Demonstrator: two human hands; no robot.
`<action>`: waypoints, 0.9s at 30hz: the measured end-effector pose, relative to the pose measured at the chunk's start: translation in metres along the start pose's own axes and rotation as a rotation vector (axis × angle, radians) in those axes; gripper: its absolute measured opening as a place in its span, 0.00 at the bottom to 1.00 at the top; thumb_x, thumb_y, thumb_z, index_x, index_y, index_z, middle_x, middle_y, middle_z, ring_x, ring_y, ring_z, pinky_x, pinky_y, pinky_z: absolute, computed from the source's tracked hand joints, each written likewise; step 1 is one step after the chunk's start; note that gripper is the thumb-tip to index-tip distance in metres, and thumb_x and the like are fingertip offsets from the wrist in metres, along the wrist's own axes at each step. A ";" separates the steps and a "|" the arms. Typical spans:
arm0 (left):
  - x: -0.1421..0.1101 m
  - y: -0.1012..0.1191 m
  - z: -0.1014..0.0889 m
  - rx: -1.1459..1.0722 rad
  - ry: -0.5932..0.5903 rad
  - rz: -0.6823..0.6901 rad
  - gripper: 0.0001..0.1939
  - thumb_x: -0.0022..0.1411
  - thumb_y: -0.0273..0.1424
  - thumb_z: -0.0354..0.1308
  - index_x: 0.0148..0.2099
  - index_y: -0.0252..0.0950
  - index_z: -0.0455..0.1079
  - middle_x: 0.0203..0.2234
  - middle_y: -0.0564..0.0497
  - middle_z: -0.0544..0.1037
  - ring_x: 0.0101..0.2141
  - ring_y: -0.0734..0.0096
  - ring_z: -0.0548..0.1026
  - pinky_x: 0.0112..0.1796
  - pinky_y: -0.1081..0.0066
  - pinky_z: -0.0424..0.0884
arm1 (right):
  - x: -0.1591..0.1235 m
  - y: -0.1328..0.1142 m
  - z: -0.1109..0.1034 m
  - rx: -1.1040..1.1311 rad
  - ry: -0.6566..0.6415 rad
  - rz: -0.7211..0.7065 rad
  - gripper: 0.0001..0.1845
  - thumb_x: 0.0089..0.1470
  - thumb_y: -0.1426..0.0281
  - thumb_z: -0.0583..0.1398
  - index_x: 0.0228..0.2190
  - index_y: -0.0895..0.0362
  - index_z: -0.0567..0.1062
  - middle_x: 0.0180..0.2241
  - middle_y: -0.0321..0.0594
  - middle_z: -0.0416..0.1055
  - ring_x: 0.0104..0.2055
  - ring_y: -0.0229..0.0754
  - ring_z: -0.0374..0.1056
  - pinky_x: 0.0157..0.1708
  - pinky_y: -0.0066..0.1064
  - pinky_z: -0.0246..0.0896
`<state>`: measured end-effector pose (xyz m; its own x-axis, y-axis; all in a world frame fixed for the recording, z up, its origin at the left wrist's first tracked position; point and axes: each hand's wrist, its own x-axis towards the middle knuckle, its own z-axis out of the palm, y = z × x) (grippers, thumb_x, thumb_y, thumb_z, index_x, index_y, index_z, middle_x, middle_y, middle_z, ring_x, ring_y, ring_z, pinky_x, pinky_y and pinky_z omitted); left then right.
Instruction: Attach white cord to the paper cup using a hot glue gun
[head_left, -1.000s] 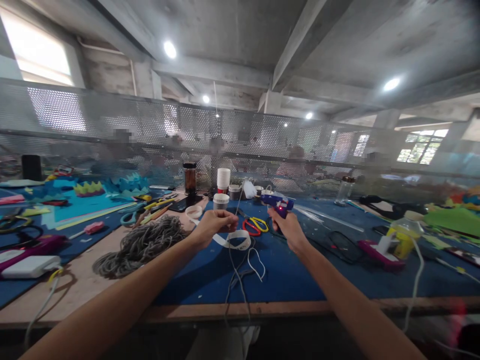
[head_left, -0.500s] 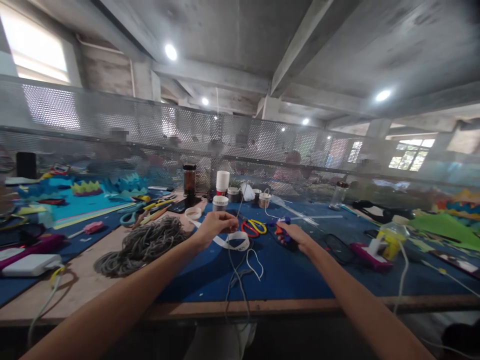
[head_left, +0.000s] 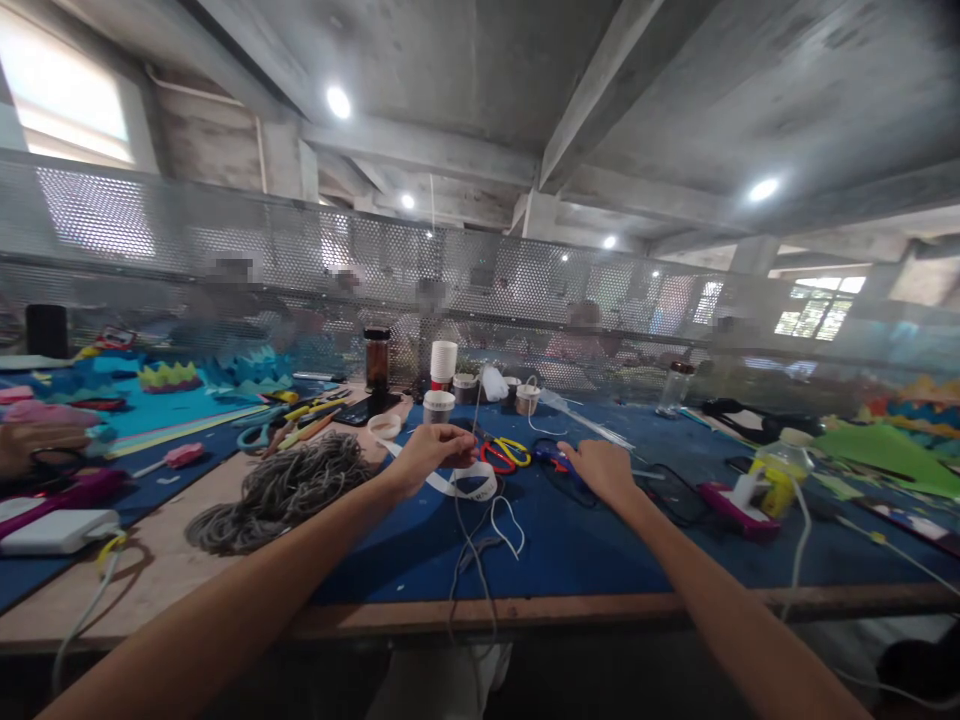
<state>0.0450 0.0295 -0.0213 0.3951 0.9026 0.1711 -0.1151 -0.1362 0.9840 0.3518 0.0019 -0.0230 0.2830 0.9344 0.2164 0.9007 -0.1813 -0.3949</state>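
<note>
My left hand (head_left: 439,450) is closed in a pinch on a grey cord (head_left: 478,410); one end stands up above the fingertips, and loops hang down over the table's front edge. Under that hand lies a white printed paper strip (head_left: 457,488), curled into a loop. My right hand (head_left: 604,468), palm down, is closed at a blue glue gun (head_left: 551,456) low over the blue mat; the fingers hide its handle. Between the hands lie scissors (head_left: 514,454) with red and yellow handles. A white cord (head_left: 512,530) lies in front.
A grey cord bundle (head_left: 289,490) lies left. Behind are paper cups (head_left: 443,362), a dark jar (head_left: 377,360) and small tubs. A power strip (head_left: 739,510) and a yellow-labelled bottle (head_left: 784,470) stand right. A co-worker's hand (head_left: 30,450) is at far left.
My right hand has turned palm down and the glue gun has tipped lower, its orange trigger now hidden. My left hand has stayed put. A co-worker's hand has come in at the left.
</note>
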 end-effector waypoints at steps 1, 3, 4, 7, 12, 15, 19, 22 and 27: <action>0.001 0.000 0.000 -0.003 -0.012 -0.004 0.19 0.49 0.41 0.69 0.36 0.30 0.76 0.28 0.47 0.81 0.29 0.70 0.78 0.40 0.65 0.75 | -0.006 -0.007 -0.003 -0.066 0.076 -0.123 0.23 0.61 0.55 0.53 0.34 0.61 0.78 0.39 0.58 0.76 0.48 0.59 0.71 0.47 0.45 0.60; 0.002 0.000 0.002 -0.002 -0.049 -0.018 0.19 0.49 0.42 0.69 0.35 0.31 0.76 0.28 0.47 0.81 0.29 0.70 0.78 0.40 0.65 0.75 | -0.018 -0.025 -0.009 -0.042 0.226 -0.385 0.16 0.63 0.60 0.52 0.43 0.55 0.75 0.39 0.45 0.77 0.42 0.49 0.73 0.42 0.37 0.63; 0.002 0.001 0.003 0.000 -0.073 -0.025 0.19 0.49 0.42 0.69 0.35 0.31 0.76 0.28 0.47 0.81 0.29 0.70 0.77 0.40 0.65 0.75 | -0.024 -0.036 -0.010 0.003 0.277 -0.515 0.15 0.64 0.62 0.52 0.47 0.52 0.73 0.42 0.42 0.76 0.40 0.45 0.73 0.40 0.33 0.64; 0.001 0.004 0.005 0.025 -0.159 -0.041 0.18 0.50 0.42 0.68 0.35 0.31 0.76 0.28 0.47 0.81 0.29 0.69 0.77 0.39 0.66 0.75 | -0.036 -0.065 -0.011 -0.011 0.341 -0.820 0.20 0.67 0.66 0.49 0.58 0.47 0.64 0.44 0.39 0.74 0.40 0.40 0.72 0.37 0.27 0.63; -0.004 0.011 0.008 0.087 -0.254 -0.066 0.18 0.51 0.43 0.67 0.34 0.32 0.75 0.28 0.47 0.81 0.29 0.70 0.77 0.37 0.67 0.74 | -0.032 -0.083 -0.001 -0.171 0.418 -0.963 0.19 0.67 0.70 0.50 0.57 0.51 0.67 0.41 0.42 0.73 0.38 0.41 0.70 0.35 0.28 0.62; -0.004 0.019 0.009 0.135 -0.290 -0.077 0.18 0.54 0.44 0.65 0.35 0.32 0.76 0.31 0.46 0.81 0.30 0.69 0.78 0.39 0.67 0.74 | -0.024 -0.078 0.002 -0.160 0.472 -0.947 0.14 0.66 0.69 0.52 0.49 0.53 0.74 0.41 0.42 0.72 0.36 0.40 0.69 0.35 0.29 0.61; 0.016 0.023 -0.003 0.264 -0.236 -0.005 0.21 0.57 0.46 0.60 0.43 0.34 0.76 0.35 0.45 0.81 0.33 0.67 0.78 0.39 0.65 0.74 | -0.013 -0.066 -0.007 0.100 0.559 -0.832 0.12 0.64 0.67 0.54 0.44 0.52 0.77 0.44 0.43 0.70 0.38 0.40 0.69 0.37 0.29 0.63; 0.044 0.018 -0.026 0.526 -0.103 0.125 0.19 0.56 0.44 0.60 0.43 0.34 0.75 0.35 0.44 0.81 0.34 0.64 0.79 0.38 0.67 0.73 | -0.003 -0.057 -0.016 0.415 0.617 -0.727 0.12 0.64 0.66 0.55 0.42 0.53 0.78 0.43 0.44 0.70 0.40 0.41 0.69 0.41 0.31 0.65; 0.087 0.004 -0.058 1.122 0.203 0.177 0.19 0.58 0.36 0.57 0.50 0.37 0.72 0.36 0.46 0.82 0.38 0.60 0.79 0.39 0.69 0.70 | 0.011 -0.046 -0.014 0.629 0.538 -0.619 0.13 0.64 0.64 0.54 0.42 0.55 0.77 0.40 0.43 0.72 0.30 0.38 0.69 0.39 0.32 0.67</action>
<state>0.0263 0.1310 -0.0050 0.2888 0.8700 0.3997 0.7612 -0.4619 0.4553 0.3181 0.0159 0.0095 0.0785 0.5209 0.8500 0.6470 0.6221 -0.4409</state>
